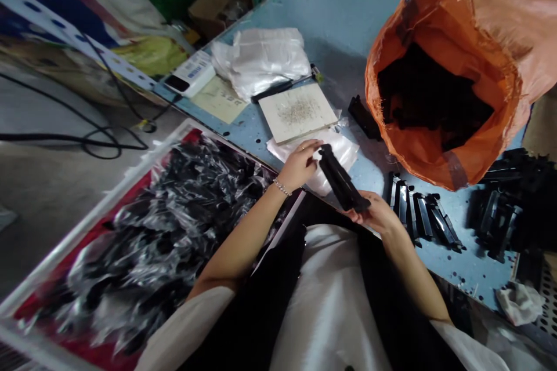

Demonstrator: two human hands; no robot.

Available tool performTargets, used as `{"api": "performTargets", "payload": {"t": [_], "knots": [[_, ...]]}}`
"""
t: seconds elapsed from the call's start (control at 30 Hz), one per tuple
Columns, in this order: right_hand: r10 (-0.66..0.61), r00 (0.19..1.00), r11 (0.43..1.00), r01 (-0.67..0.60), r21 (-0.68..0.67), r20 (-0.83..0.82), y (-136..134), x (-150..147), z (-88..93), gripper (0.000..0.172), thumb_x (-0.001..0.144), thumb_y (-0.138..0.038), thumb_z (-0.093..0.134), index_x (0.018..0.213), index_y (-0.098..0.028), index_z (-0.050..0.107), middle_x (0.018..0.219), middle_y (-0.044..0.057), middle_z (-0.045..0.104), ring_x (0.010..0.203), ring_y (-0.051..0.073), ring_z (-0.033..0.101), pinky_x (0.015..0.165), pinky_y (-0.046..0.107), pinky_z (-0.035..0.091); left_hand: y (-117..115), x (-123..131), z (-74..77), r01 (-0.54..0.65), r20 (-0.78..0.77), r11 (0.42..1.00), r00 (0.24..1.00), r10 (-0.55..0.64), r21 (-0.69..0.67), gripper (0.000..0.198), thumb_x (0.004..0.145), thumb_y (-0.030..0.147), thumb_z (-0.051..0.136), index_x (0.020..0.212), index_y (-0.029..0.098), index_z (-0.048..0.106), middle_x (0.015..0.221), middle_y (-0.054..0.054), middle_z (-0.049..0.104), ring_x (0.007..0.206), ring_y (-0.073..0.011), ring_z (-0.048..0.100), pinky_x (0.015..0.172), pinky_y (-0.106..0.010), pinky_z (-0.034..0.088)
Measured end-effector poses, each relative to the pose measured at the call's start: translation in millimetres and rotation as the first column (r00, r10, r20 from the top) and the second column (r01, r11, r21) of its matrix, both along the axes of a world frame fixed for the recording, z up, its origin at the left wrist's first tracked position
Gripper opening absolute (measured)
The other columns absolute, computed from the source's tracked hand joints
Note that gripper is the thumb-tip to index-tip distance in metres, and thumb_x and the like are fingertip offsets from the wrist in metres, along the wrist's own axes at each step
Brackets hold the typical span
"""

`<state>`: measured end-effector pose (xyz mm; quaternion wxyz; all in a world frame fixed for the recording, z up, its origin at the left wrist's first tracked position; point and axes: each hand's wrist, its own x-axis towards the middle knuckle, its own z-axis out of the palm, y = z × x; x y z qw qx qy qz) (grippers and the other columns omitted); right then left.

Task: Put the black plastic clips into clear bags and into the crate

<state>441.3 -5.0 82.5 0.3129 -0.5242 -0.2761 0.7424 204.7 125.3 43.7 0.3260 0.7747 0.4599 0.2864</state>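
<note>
A long black plastic part (342, 179) lies tilted between my hands, above the blue workbench (348, 6). My right hand (374, 214) holds its lower end from below. My left hand (298, 167), a chain bracelet on its wrist, pinches the upper end beside a white plastic bag (335, 153). Several similar black parts (424, 217) lie in a row to the right of my right hand. A tray (152, 243) with a red and white border sits left of my left arm, heaped with black parts in clear film (169, 232).
An orange woven sack (439, 98) holding dark parts stands on the bench at right. Behind my hands are a specked pale board (298, 113), folded white plastic (261, 61) and a white device (190, 72). Black cables (73, 139) cross the floor at left.
</note>
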Motion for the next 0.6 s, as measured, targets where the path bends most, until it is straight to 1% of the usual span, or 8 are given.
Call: {"api": "performTargets", "payload": {"t": [0.1, 0.17, 0.27, 0.33, 0.4, 0.47, 0.53, 0.6], "knots": [[-0.068, 0.98, 0.991, 0.045, -0.127, -0.189, 11.8, -22.1, -23.6, 0.025, 0.067, -0.037, 0.074, 0.071, -0.016, 0.061, 0.062, 0.006, 0.067, 0.047, 0.008, 0.047, 0.039, 0.017, 0.034, -12.3, -5.2, 8.2, 0.018, -0.028, 0.998, 0.999, -0.016, 0.064, 0.059, 0.089, 0.006, 0.045, 0.147, 0.018, 0.048, 0.151, -0.014, 0.049, 0.138, -0.022, 0.051, 0.107, -0.037, 0.053], [-0.104, 0.971, 0.988, 0.075, -0.137, -0.217, 19.1, -29.7, -33.3, 0.026, 0.066, -0.038, 0.074, 0.073, -0.017, 0.06, 0.064, 0.007, 0.068, 0.047, 0.008, 0.046, 0.037, 0.017, 0.032, -28.7, -4.0, 17.0, 0.143, -0.054, 0.979, 0.989, -0.137, 0.146, 0.065, 0.09, 0.004, 0.042, 0.152, 0.022, 0.041, 0.153, -0.012, 0.048, 0.141, -0.0211, 0.049, 0.115, -0.04, 0.047], [-0.146, 0.98, 0.989, 0.146, -0.009, -0.137, 23.3, -36.8, -32.6, 0.033, 0.069, -0.048, 0.075, 0.075, -0.019, 0.059, 0.061, 0.003, 0.064, 0.049, 0.011, 0.05, 0.041, 0.02, 0.04, -60.2, 7.4, 31.6, 0.37, -0.037, 0.893, 0.927, -0.373, 0.255, 0.073, 0.091, 0.001, 0.04, 0.158, 0.027, 0.027, 0.154, -0.01, 0.048, 0.142, -0.0198, 0.047, 0.117, -0.04, 0.046], [-0.172, 0.985, 0.973, 0.167, 0.158, 0.021, 20.4, -42.0, -22.8, 0.037, 0.074, -0.053, 0.072, 0.081, -0.019, 0.06, 0.062, 0.0, 0.061, 0.053, 0.012, 0.054, 0.048, 0.023, 0.048, -80.6, 15.8, 41.9, 0.414, -0.03, 0.864, 0.905, -0.424, 0.288, 0.073, 0.092, 0.004, 0.043, 0.159, 0.025, 0.024, 0.152, -0.013, 0.048, 0.141, -0.0212, 0.048, 0.115, -0.039, 0.048], [-0.118, 0.978, 0.953, 0.063, 0.295, 0.173, 13.4, -45.8, -8.1, 0.035, 0.08, -0.053, 0.069, 0.088, -0.019, 0.063, 0.068, -0.001, 0.062, 0.058, 0.013, 0.058, 0.056, 0.025, 0.053, -97.1, 17.4, 52.2, 0.375, -0.035, 0.872, 0.922, -0.385, 0.314, 0.065, 0.094, 0.01, 0.048, 0.156, 0.022, 0.031, 0.143, -0.014, 0.055, 0.134, -0.0214, 0.055, 0.112, -0.037, 0.051], [0.026, 0.976, 0.933, -0.102, 0.345, 0.218, 4.5, -44.6, 7.7, 0.034, 0.084, -0.049, 0.068, 0.101, -0.02, 0.066, 0.08, 0.001, 0.067, 0.067, 0.014, 0.063, 0.064, 0.027, 0.056, -107.4, 5.7, 60.0, 0.302, -0.051, 0.894, 0.952, -0.303, 0.33, 0.052, 0.096, 0.015, 0.052, 0.147, 0.023, 0.044, 0.131, -0.011, 0.063, 0.123, -0.0192, 0.062, 0.108, -0.034, 0.053], [0.134, 0.973, 0.914, -0.196, 0.356, 0.19, -2.9, -36.2, 20.1, 0.04, 0.086, -0.045, 0.068, 0.118, -0.021, 0.065, 0.096, 0.003, 0.07, 0.077, 0.015, 0.067, 0.072, 0.029, 0.058, -109.8, -22.8, 60.9, 0.212, -0.11, 0.932, 0.976, -0.188, 0.293, 0.04, 0.098, 0.018, 0.051, 0.137, 0.025, 0.054, 0.124, -0.008, 0.067, 0.115, -0.0174, 0.065, 0.107, -0.031, 0.053], [0.107, 0.972, 0.914, -0.178, 0.365, 0.207, -7.2, -22.8, 25.5, 0.045, 0.088, -0.044, 0.067, 0.127, -0.022, 0.062, 0.105, 0.005, 0.071, 0.081, 0.015, 0.068, 0.076, 0.031, 0.059, -103.8, -66.5, 49.9, 0.073, -0.235, 0.981, 0.972, -0.029, 0.179, 0.034, 0.098, 0.024, 0.05, 0.129, 0.024, 0.061, 0.125, -0.008, 0.066, 0.116, -0.02, 0.065, 0.108, -0.033, 0.051]]}}
